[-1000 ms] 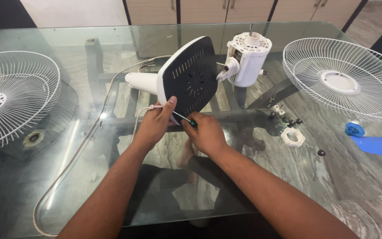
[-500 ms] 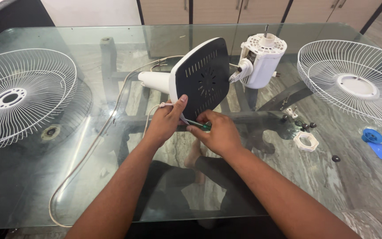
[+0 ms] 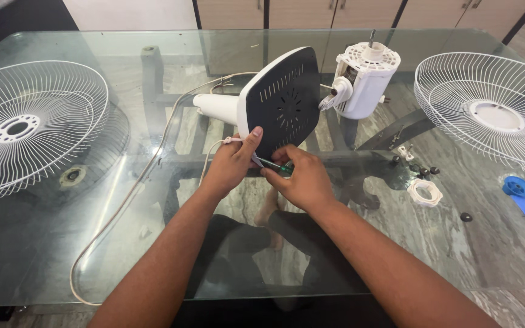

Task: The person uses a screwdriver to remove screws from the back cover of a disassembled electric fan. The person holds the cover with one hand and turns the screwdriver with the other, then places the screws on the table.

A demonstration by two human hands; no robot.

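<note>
Head view: left hand (image 3: 233, 163) steadies the base (image 3: 282, 103); right hand (image 3: 299, 181) grips the screwdriver (image 3: 273, 164); keep it square.

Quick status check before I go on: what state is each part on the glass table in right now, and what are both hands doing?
Fan base: tipped on edge, dark underside facing the camera.
Motor housing: bare, no blade or grille on it.
Left grille: detached, lying flat.
Right grille: detached, lying flat.
White ring nut: off, loose on the glass.
Left hand: steadying the base edge.
Right hand: gripping a green-handled screwdriver.
</note>
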